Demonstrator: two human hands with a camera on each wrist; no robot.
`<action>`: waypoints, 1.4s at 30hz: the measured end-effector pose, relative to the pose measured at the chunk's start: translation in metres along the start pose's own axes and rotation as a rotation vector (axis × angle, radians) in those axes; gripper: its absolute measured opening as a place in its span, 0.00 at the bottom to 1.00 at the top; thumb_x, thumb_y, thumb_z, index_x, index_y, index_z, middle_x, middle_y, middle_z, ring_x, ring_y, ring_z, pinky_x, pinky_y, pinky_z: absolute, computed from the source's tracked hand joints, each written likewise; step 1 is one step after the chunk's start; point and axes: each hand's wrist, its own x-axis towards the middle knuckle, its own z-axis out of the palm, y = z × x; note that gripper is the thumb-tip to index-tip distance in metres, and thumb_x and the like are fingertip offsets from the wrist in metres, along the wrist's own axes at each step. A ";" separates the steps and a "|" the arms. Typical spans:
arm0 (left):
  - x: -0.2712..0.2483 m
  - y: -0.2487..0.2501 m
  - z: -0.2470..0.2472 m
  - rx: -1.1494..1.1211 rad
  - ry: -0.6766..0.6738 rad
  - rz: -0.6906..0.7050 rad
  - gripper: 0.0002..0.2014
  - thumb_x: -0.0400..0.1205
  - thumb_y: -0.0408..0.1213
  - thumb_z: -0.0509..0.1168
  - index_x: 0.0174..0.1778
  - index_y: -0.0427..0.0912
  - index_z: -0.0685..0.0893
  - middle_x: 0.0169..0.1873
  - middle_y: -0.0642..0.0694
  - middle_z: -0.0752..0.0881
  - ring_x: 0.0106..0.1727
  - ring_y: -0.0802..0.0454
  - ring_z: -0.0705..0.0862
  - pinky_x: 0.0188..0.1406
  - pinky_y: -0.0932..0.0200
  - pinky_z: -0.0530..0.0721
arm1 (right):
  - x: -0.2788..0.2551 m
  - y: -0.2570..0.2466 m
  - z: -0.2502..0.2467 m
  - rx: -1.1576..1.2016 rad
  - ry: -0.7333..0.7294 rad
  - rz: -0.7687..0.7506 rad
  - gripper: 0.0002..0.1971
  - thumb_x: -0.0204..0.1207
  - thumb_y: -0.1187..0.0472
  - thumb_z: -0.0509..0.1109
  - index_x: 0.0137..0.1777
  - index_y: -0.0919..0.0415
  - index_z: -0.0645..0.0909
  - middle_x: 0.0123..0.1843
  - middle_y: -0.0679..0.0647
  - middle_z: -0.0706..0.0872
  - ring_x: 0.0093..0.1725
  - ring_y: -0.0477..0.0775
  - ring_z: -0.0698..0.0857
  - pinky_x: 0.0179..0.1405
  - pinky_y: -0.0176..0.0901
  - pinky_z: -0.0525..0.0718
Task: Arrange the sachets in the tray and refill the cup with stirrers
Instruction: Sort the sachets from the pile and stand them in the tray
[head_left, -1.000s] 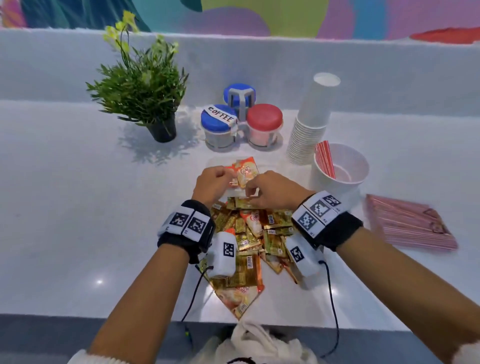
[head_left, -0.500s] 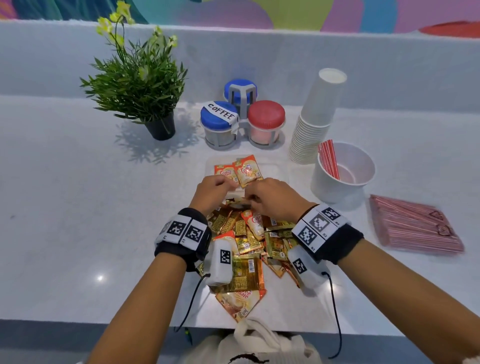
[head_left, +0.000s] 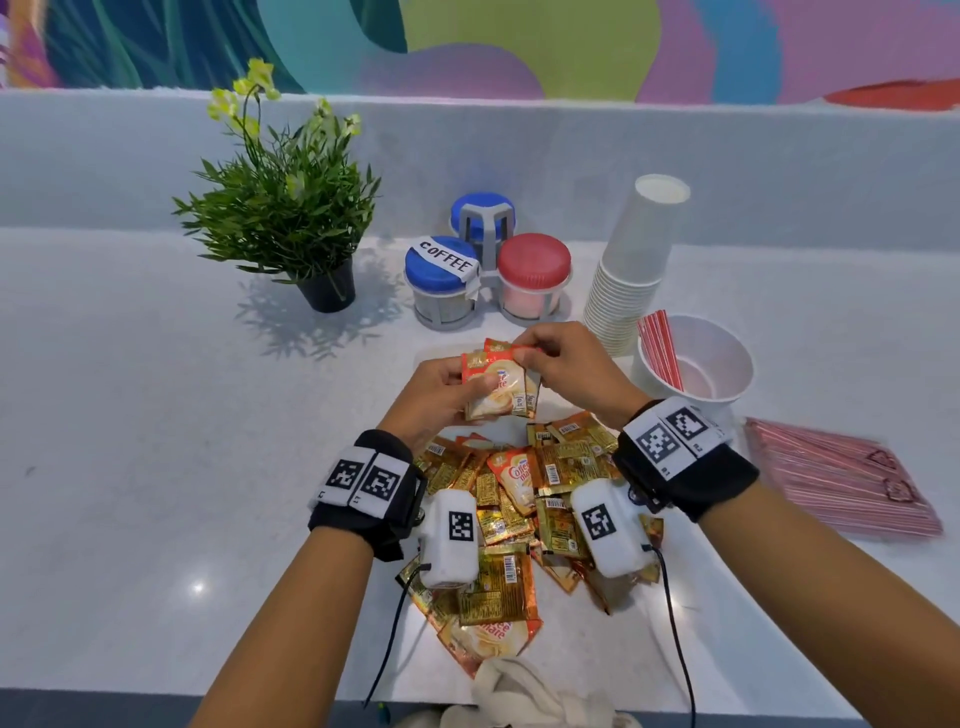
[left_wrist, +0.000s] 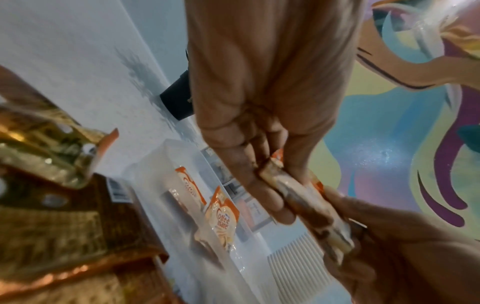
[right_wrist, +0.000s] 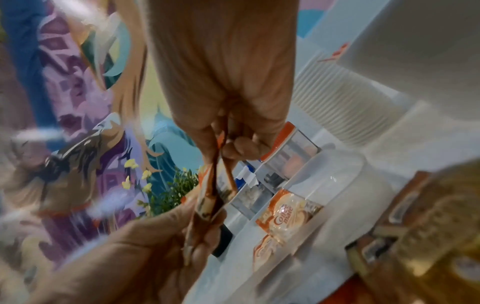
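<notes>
Both hands hold a small stack of orange-and-cream Coffee mate sachets (head_left: 498, 387) upright above the clear tray (head_left: 423, 358). My left hand (head_left: 467, 397) grips the stack's lower part, thumb on the front. My right hand (head_left: 524, 358) pinches its top edge. In the wrist views the stack (left_wrist: 291, 185) (right_wrist: 207, 197) sits edge-on between the fingers, and two sachets (left_wrist: 221, 218) (right_wrist: 285, 214) lie in the tray (left_wrist: 155, 160) (right_wrist: 345, 185). A loose pile of gold and orange sachets (head_left: 524, 499) lies under my wrists. The white cup (head_left: 722, 395) at right holds a few red stirrers (head_left: 660, 348).
A wrapped pack of red stirrers (head_left: 836, 473) lies at the far right. A leaning stack of paper cups (head_left: 634, 265), three lidded jars in a rack (head_left: 488, 270) and a potted plant (head_left: 291, 218) stand behind the tray. A white cloth (head_left: 524, 696) hangs at the front edge.
Half a second ago both hands were down at the far edge of the pile; now they have lifted a small stack of sachets up over the tray.
</notes>
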 end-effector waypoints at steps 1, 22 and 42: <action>0.002 0.000 0.000 -0.010 0.041 0.012 0.11 0.82 0.31 0.63 0.58 0.32 0.83 0.40 0.46 0.88 0.37 0.58 0.88 0.42 0.63 0.86 | 0.000 0.000 -0.001 0.114 0.005 0.037 0.07 0.78 0.66 0.67 0.50 0.69 0.84 0.31 0.50 0.80 0.25 0.38 0.76 0.26 0.27 0.73; 0.022 0.011 0.006 -0.058 0.176 -0.072 0.15 0.88 0.43 0.47 0.56 0.44 0.78 0.49 0.41 0.86 0.43 0.49 0.87 0.34 0.57 0.88 | 0.015 0.003 -0.002 0.175 0.023 0.161 0.12 0.76 0.67 0.69 0.31 0.60 0.76 0.25 0.54 0.76 0.22 0.48 0.73 0.21 0.35 0.72; 0.045 -0.008 -0.040 -0.169 0.306 -0.081 0.07 0.84 0.29 0.59 0.56 0.38 0.78 0.49 0.42 0.85 0.49 0.50 0.85 0.49 0.63 0.84 | 0.067 0.030 0.039 -0.494 -0.158 0.371 0.21 0.69 0.58 0.74 0.27 0.55 0.62 0.34 0.55 0.74 0.42 0.57 0.76 0.30 0.40 0.70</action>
